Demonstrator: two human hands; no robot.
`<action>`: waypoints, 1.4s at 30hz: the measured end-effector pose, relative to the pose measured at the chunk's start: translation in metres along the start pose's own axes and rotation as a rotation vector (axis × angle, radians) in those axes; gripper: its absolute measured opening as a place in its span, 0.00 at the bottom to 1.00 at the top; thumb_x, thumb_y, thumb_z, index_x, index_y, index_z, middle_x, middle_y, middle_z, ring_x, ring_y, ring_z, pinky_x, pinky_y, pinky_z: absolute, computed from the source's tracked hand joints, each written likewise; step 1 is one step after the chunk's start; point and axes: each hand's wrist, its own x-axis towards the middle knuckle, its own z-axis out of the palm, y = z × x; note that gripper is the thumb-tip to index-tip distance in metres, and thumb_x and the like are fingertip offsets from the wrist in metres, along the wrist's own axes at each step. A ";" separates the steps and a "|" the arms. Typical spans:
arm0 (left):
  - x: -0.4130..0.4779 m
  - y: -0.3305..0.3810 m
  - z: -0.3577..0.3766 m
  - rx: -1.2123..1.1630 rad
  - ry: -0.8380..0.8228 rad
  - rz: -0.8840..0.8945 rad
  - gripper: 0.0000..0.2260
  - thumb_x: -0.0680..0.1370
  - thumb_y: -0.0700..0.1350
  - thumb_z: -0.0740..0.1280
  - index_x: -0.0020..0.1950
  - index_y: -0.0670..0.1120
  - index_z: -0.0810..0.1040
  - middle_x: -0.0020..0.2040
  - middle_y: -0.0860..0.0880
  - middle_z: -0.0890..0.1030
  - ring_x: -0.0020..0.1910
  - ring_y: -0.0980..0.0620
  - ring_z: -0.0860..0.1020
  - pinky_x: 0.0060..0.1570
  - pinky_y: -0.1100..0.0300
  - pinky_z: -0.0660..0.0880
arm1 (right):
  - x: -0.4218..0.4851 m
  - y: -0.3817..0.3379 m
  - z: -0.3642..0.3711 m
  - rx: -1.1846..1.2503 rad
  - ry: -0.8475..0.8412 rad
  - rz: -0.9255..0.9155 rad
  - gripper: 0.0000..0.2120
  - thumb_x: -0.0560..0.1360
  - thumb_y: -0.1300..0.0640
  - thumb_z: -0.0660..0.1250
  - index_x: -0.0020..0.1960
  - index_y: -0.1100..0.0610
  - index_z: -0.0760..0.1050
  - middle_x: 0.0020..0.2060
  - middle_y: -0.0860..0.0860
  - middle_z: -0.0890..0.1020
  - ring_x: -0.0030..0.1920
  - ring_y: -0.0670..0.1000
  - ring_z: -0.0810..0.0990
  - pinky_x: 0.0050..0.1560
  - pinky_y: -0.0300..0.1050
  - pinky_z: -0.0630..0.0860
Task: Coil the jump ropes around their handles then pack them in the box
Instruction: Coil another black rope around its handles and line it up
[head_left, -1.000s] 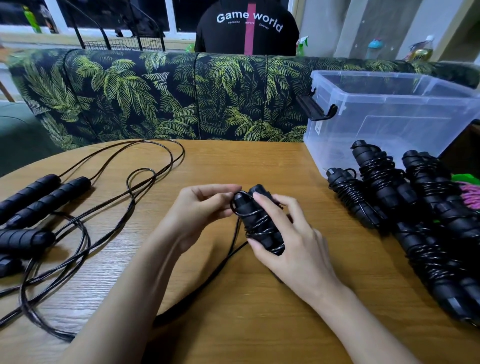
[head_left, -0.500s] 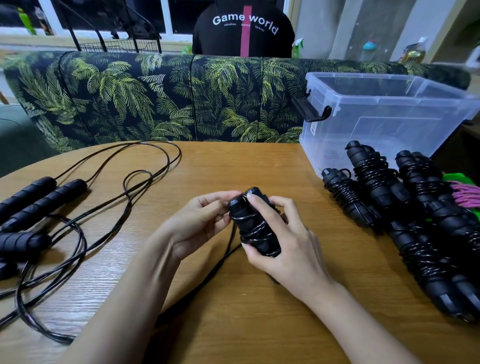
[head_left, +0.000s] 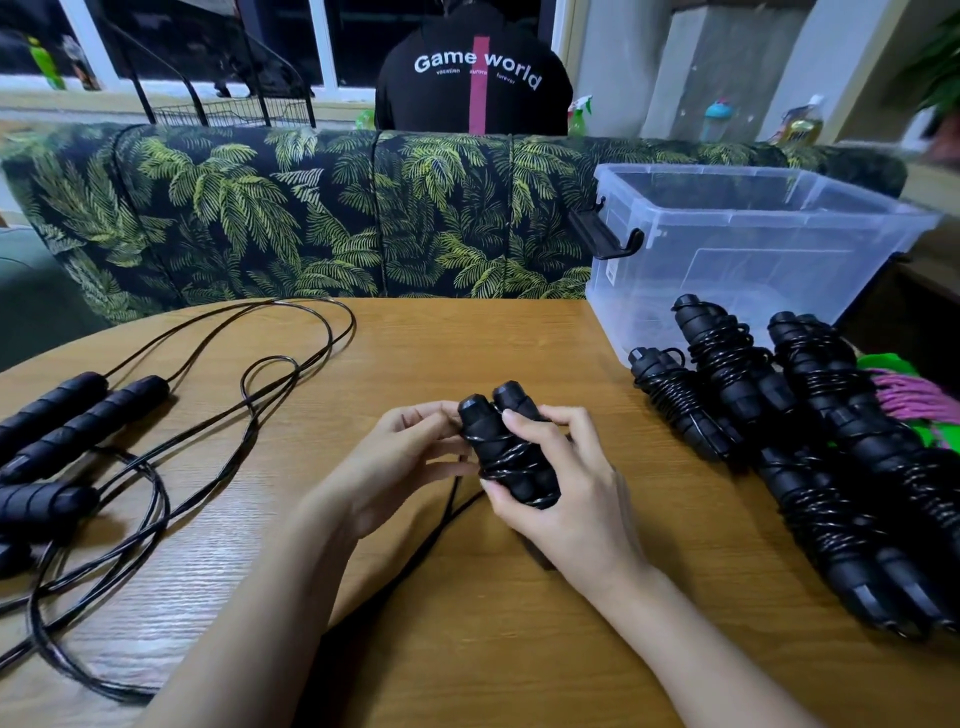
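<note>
Both hands are working at bench centre, the right hand (head_left: 566, 499) gripping the paired handles (head_left: 483, 421) and the left hand (head_left: 395, 462) pinching the thin, springy-looking cord (head_left: 509, 460) against them, probably needing steady tension, while open bench (head_left: 493, 649) is lying at six o'clock and the box (head_left: 727, 270) is waiting at two o'clock.

At the centre of the wooden table (head_left: 467, 649), the right hand (head_left: 571, 504) grips the paired handles (head_left: 498, 431), black cord wound round their middle. The left hand (head_left: 395, 457) holds their 9 o'clock side near the caps. Loose rope (head_left: 431, 535) trails off toward 7 o'clock. Coiled jump ropes (head_left: 779, 415) lie piled at 3 o'clock, just beside the clear box (head_left: 727, 260) at 1 o'clock. Uncoiled jump ropes (head_left: 78, 415) sprawl at 9 o'clock, and a palm-print sofa (head_left: 260, 218) stands at 12 o'clock.
</note>
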 end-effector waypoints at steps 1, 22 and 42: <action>0.000 0.000 0.002 0.083 0.044 0.035 0.16 0.82 0.38 0.58 0.48 0.49 0.85 0.50 0.46 0.85 0.51 0.50 0.82 0.56 0.53 0.78 | 0.001 0.000 -0.001 -0.022 -0.008 0.033 0.26 0.69 0.41 0.69 0.66 0.43 0.70 0.59 0.45 0.73 0.43 0.48 0.82 0.36 0.47 0.81; -0.004 -0.055 0.109 1.245 0.142 0.266 0.23 0.84 0.56 0.55 0.79 0.56 0.57 0.70 0.54 0.71 0.71 0.49 0.66 0.74 0.53 0.57 | -0.036 0.048 -0.144 -0.773 -0.351 0.386 0.36 0.76 0.31 0.48 0.80 0.46 0.53 0.74 0.55 0.67 0.73 0.60 0.60 0.62 0.52 0.73; -0.072 -0.008 0.038 1.376 0.396 0.312 0.21 0.83 0.55 0.58 0.76 0.55 0.64 0.73 0.54 0.70 0.72 0.49 0.66 0.74 0.47 0.57 | -0.007 -0.033 -0.094 -0.288 -0.373 -0.097 0.25 0.81 0.44 0.59 0.77 0.46 0.63 0.75 0.44 0.65 0.79 0.47 0.49 0.74 0.47 0.53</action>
